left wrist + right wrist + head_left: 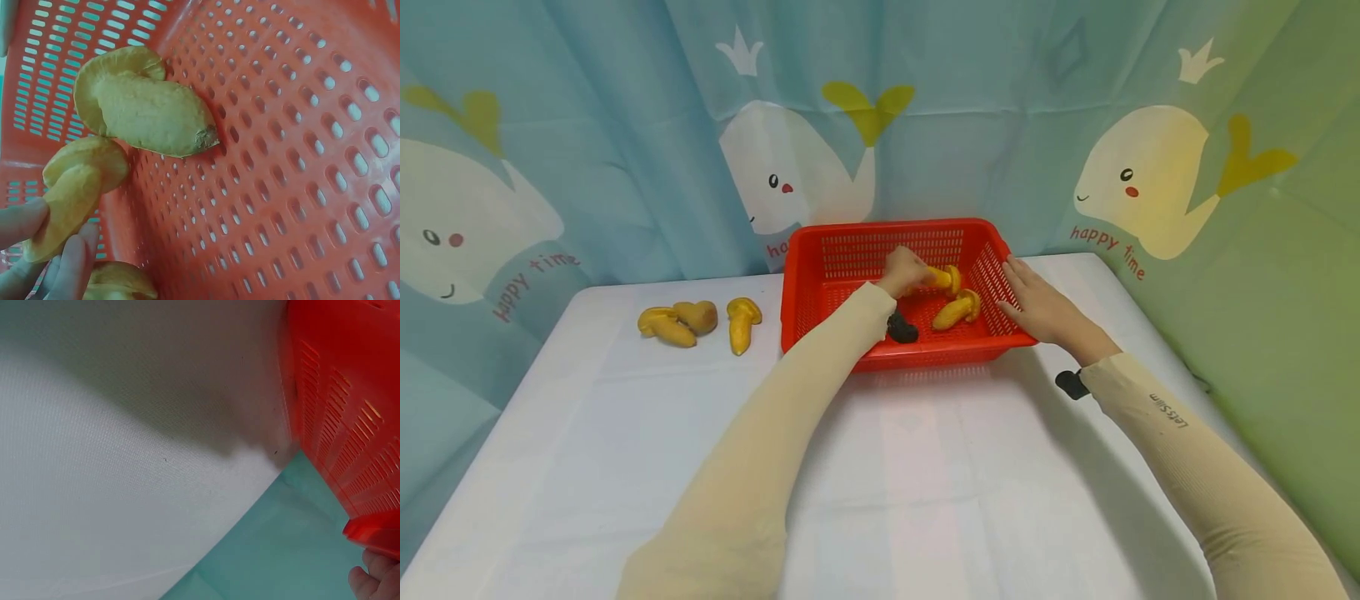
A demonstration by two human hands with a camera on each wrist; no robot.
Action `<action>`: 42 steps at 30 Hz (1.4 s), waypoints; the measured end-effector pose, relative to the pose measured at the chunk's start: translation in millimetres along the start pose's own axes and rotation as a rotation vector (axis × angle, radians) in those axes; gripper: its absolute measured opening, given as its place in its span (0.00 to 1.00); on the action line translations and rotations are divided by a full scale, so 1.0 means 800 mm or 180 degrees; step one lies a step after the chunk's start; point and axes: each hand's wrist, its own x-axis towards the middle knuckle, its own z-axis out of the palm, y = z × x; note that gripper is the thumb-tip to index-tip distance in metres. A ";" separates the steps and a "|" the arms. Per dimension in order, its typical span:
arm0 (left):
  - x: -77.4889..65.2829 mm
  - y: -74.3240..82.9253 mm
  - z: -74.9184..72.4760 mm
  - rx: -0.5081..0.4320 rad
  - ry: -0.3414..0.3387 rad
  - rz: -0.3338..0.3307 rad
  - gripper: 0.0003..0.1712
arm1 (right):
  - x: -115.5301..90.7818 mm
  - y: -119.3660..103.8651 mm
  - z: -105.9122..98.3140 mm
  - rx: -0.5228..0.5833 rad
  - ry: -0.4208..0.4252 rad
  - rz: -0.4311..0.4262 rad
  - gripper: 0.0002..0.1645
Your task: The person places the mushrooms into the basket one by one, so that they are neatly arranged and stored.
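Note:
A red perforated basket stands near the back of the table. My left hand reaches inside it and pinches a yellow mushroom between thumb and fingers. Close to that hand, in the left wrist view, another mushroom lies on its side, and a third is partly cut off below. In the head view one mushroom lies near the basket's right side. My right hand rests on the basket's right rim, fingers extended; only its fingertips show in the right wrist view.
Left of the basket lie a single mushroom and a pair touching each other, one yellow and one browner. A white cloth covers the table. A whale-patterned curtain hangs right behind it.

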 end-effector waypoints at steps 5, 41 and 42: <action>0.013 -0.005 0.000 -0.0008 -0.0171 -0.0113 0.14 | 0.001 0.002 0.001 -0.0010 -0.0002 -0.0011 0.42; 0.160 -0.108 0.036 0.0324 -0.1264 -0.0035 0.25 | 0.003 0.003 0.002 0.0054 0.0045 0.0004 0.42; 0.157 -0.106 0.036 0.0420 -0.1238 0.0047 0.24 | 0.003 0.003 0.002 0.0052 0.0048 0.0005 0.42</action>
